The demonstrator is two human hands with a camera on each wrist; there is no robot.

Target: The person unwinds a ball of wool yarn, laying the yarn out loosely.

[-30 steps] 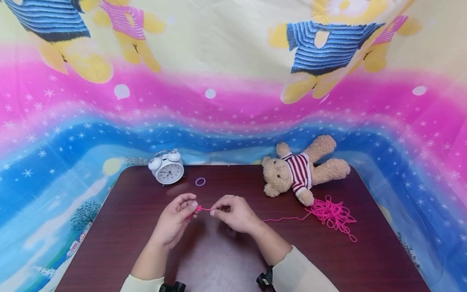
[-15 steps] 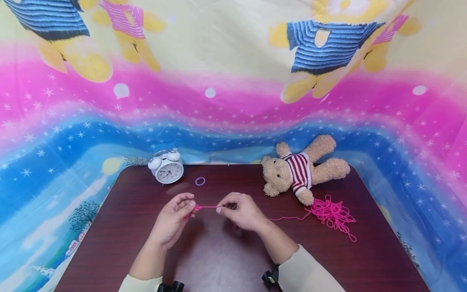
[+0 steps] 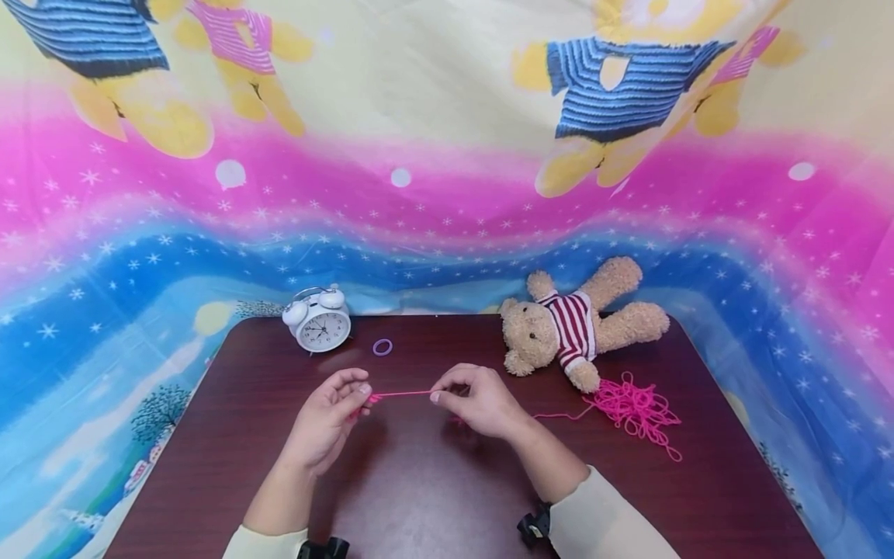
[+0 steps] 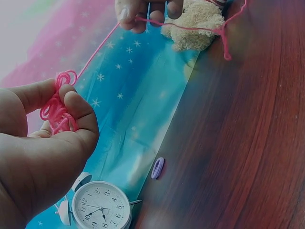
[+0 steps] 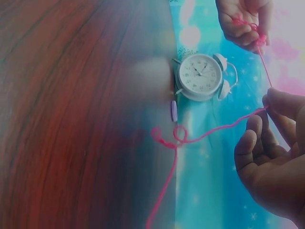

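Note:
Between thumb and fingers my left hand [image 3: 324, 419] pinches a small looped bunch of pink yarn [image 4: 57, 112]. From that bunch a taut strand [image 3: 403, 393] runs across to my right hand [image 3: 485, 401], whose thumb and fingertip pinch it. Past the right hand the yarn hangs slack, with small curled loops [image 5: 178, 136] in the right wrist view. It leads on to a tangled pink yarn heap [image 3: 637, 407] at the table's right side. Both hands are above the table, partly hiding the held yarn in the head view.
A white twin-bell alarm clock [image 3: 321, 322] stands at the table's back left. Beside it lies a purple ring [image 3: 382, 347]. A teddy bear [image 3: 573, 322] in a striped shirt lies at the back right of the dark wood table [image 3: 426, 481]. A printed curtain [image 3: 419, 256] hangs behind.
My right hand has moved right and slightly up, away from the left hand. The strand between them has grown longer and straight. The left hand has shifted slightly left.

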